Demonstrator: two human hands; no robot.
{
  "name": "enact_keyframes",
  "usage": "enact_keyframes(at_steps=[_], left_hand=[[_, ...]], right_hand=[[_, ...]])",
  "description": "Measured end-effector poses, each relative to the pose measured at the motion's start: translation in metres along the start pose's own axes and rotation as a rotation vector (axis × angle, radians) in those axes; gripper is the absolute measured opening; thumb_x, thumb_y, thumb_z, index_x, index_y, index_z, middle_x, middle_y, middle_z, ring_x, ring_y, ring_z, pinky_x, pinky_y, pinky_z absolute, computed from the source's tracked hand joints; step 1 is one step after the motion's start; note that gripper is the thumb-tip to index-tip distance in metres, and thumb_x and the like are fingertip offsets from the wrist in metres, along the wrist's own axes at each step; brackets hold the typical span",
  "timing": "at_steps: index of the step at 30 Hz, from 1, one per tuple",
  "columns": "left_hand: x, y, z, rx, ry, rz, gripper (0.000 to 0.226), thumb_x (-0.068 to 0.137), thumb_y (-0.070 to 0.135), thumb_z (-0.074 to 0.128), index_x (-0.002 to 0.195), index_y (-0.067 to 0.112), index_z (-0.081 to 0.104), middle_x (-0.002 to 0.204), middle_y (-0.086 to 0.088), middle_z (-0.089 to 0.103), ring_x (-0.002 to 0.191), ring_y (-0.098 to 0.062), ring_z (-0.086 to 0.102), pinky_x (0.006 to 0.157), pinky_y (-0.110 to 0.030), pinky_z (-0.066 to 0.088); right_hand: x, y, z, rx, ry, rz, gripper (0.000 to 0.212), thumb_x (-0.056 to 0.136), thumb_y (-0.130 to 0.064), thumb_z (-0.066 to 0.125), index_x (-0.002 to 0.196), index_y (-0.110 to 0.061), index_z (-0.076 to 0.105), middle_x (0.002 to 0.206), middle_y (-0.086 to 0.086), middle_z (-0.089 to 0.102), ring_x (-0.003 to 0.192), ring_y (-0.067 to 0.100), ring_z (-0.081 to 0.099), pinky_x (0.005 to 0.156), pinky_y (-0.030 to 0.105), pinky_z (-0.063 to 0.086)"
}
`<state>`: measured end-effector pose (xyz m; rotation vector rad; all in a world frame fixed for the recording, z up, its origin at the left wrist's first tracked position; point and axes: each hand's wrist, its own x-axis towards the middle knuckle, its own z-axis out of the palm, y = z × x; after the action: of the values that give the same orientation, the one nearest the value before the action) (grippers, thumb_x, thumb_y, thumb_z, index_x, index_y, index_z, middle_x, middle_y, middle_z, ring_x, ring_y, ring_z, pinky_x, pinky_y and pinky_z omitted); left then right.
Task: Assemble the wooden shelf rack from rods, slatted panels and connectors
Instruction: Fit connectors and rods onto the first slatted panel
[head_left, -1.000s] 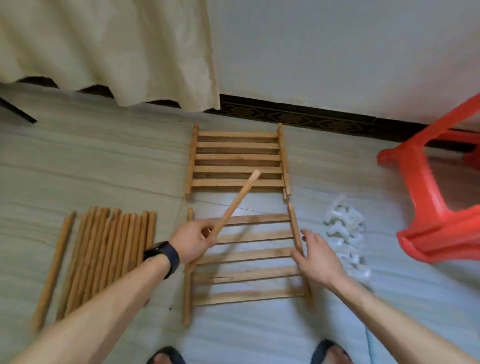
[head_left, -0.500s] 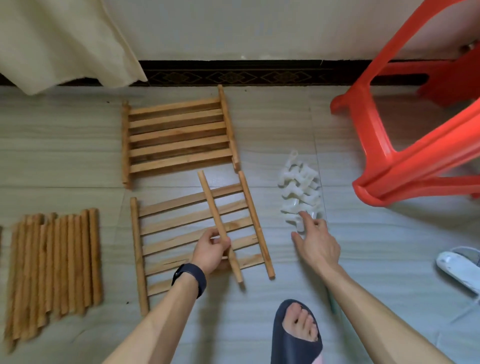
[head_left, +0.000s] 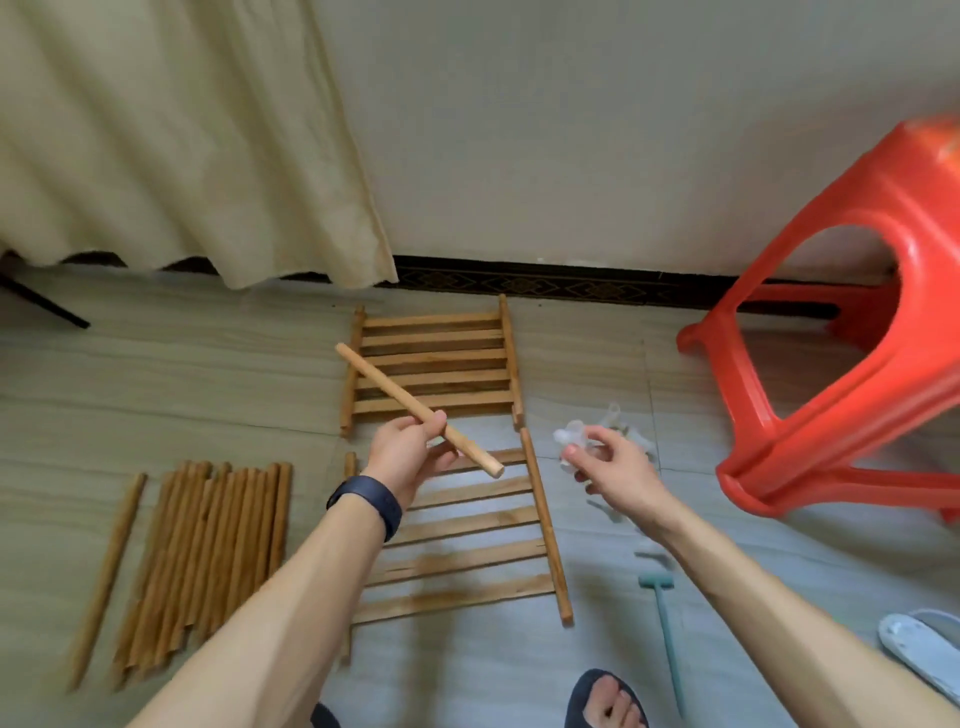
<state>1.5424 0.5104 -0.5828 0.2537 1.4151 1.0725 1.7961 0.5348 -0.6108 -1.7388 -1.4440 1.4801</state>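
Head, left hand (head_left: 409, 458) rod (head_left: 395, 393), right hand (head_left: 619, 474) connector (head_left: 569, 438)

2 panels: far panel (head_left: 434, 364), near panel (head_left: 467, 540). Rods: 1 rod (head_left: 384, 387) in my left grip (head_left: 410, 452), 1 loose rod (head_left: 106, 577), plus a rod row (head_left: 208, 561) of roughly a dozen; blur blocks an exact count. Connectors: 1 connector (head_left: 569, 436) in my right grip (head_left: 608, 467), rest in a pile (head_left: 631, 436), uncountable. 1 stool (head_left: 841, 395). 1 teal tool (head_left: 662, 618).
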Motion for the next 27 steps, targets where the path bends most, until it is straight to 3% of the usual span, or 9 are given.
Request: enact_keyframes(at_steps=[2,5,11,14,18,23,27], left_hand=[[-0.027,0.038,0.001,-0.03,-0.039,0.08,0.031,0.098,0.014,0.063,0.123,-0.001,0.058,0.11,-0.017,0.072,0.096,-0.026,0.074,0.076,-0.032,0.062],[-0.069,0.082,0.0,-0.063,-0.058,0.214,0.029,0.096,0.018,0.067,0.117,-0.001,0.062,0.102,-0.015,0.075,0.091,-0.026,0.075,0.07,-0.029,0.062],[-0.13,0.122,-0.015,-0.182,-0.048,0.351,0.03,0.098,0.014,0.064,0.12,-0.006,0.062,0.114,-0.021,0.072,0.097,-0.028,0.074,0.078,-0.032,0.062],[-0.145,0.116,-0.023,-0.207,-0.026,0.37,0.031,0.097,0.014,0.064,0.121,-0.007,0.061,0.115,-0.021,0.071,0.098,-0.026,0.074,0.079,-0.031,0.062],[-0.152,0.104,-0.028,-0.225,-0.004,0.361,0.027,0.097,0.013,0.064,0.117,-0.006,0.063,0.112,-0.021,0.072,0.087,-0.023,0.076,0.075,-0.03,0.063],[-0.158,0.106,-0.035,-0.205,-0.008,0.389,0.015,0.097,0.012,0.064,0.107,0.001,0.063,0.11,-0.02,0.073,0.093,-0.027,0.075,0.078,-0.032,0.062],[-0.159,0.105,-0.038,-0.199,-0.011,0.393,0.014,0.097,0.014,0.065,0.104,0.003,0.064,0.107,-0.019,0.074,0.09,-0.025,0.076,0.078,-0.031,0.062]], right_hand=[[-0.015,-0.057,0.0,0.162,-0.033,-0.097,0.026,0.094,-0.028,0.069,0.116,-0.015,0.064,0.098,0.005,0.074,0.072,0.009,0.064,0.066,0.024,0.05],[-0.043,-0.129,0.005,0.354,-0.065,-0.186,0.034,0.09,-0.024,0.074,0.118,-0.01,0.062,0.098,0.01,0.073,0.073,0.013,0.064,0.07,0.029,0.052],[-0.094,-0.203,0.018,0.405,-0.089,-0.223,0.042,0.09,-0.013,0.073,0.126,-0.008,0.053,0.107,0.016,0.069,0.077,0.019,0.063,0.069,0.029,0.054],[-0.116,-0.211,0.029,0.452,-0.099,-0.229,0.045,0.091,-0.005,0.069,0.132,-0.007,0.05,0.097,0.013,0.068,0.076,0.021,0.065,0.072,0.029,0.058],[-0.134,-0.196,0.043,0.525,-0.136,-0.26,0.05,0.09,0.001,0.068,0.135,-0.01,0.048,0.103,0.011,0.07,0.089,0.021,0.071,0.082,0.03,0.061],[-0.138,-0.18,0.033,0.38,-0.14,-0.363,0.056,0.085,0.003,0.074,0.131,-0.025,0.056,0.108,0.01,0.074,0.101,0.027,0.073,0.095,0.043,0.057],[-0.139,-0.175,0.035,0.208,-0.097,-0.449,0.056,0.085,-0.008,0.078,0.127,-0.038,0.059,0.114,0.006,0.071,0.103,0.017,0.071,0.089,0.032,0.059]])
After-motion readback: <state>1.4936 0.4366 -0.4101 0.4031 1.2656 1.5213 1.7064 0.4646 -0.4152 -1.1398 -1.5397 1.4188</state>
